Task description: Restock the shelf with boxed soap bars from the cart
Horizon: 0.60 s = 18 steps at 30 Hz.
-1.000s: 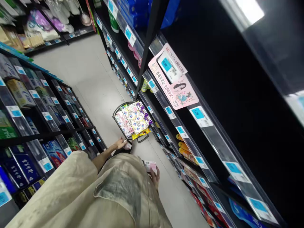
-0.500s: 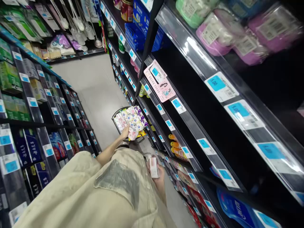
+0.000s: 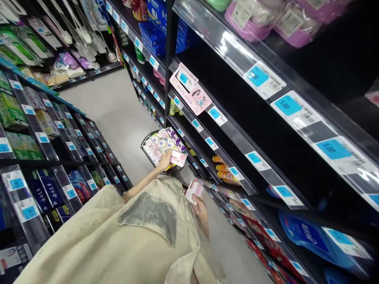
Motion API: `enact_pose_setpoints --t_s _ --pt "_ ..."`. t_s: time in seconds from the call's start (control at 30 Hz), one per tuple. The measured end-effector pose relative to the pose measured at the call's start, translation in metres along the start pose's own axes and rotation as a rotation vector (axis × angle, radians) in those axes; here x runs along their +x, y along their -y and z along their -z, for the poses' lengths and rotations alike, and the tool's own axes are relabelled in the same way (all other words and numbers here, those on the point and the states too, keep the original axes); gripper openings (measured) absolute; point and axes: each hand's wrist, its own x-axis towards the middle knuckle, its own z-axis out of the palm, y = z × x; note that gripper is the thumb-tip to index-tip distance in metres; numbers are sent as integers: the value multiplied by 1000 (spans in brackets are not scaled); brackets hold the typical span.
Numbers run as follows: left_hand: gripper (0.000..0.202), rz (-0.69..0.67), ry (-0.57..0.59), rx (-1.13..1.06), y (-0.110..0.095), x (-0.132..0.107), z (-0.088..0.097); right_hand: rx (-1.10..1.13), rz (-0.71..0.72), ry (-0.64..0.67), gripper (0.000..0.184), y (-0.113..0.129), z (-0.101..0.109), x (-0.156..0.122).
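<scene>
Narrow and pale-floored, the aisle (image 3: 112, 98) runs between dark shelving with glossy clear price rails (image 3: 242, 136). Ahead of the person, low beside the right-hand shelf, is a dark-rimmed basket (image 3: 146, 138) packed with flat-faced cartons (image 3: 156, 145), mostly white and pale pink, with a row of deep purple boxes (image 3: 175, 138) along its right side. Of the two hands, the left hand (image 3: 165, 159) is clearly the nearer to it — it pinches one end of a slim pink-and-white carton (image 3: 179, 158) over the basket's near right part, the carton's long axis running out from the fingers toward the right shelf; whether it touches the stack below, I cannot tell. Lower and farther right, well apart from the basket, the right hand (image 3: 200, 209) grips a second pink carton (image 3: 194, 191), tilted, its printed face up. Both cartons look like smooth, crisp-edged card — quite unlike the soft, creased beige cloth (image 3: 89, 232) with its rough grey patch (image 3: 151, 219) in the foreground.
</scene>
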Motion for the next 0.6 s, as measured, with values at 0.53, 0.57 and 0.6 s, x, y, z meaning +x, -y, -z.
enact_pose_setpoints --t_s 0.53,0.57,0.6 --pt "55 -49 -69 93 -2 -4 20 -122 12 284 67 8 -8 -17" --pt "53 -51 -73 93 -1 -5 23 -121 0 283 69 10 -5 -16" --pt "52 -52 -80 91 -1 -5 25 -115 -14 272 72 11 -4 -14"
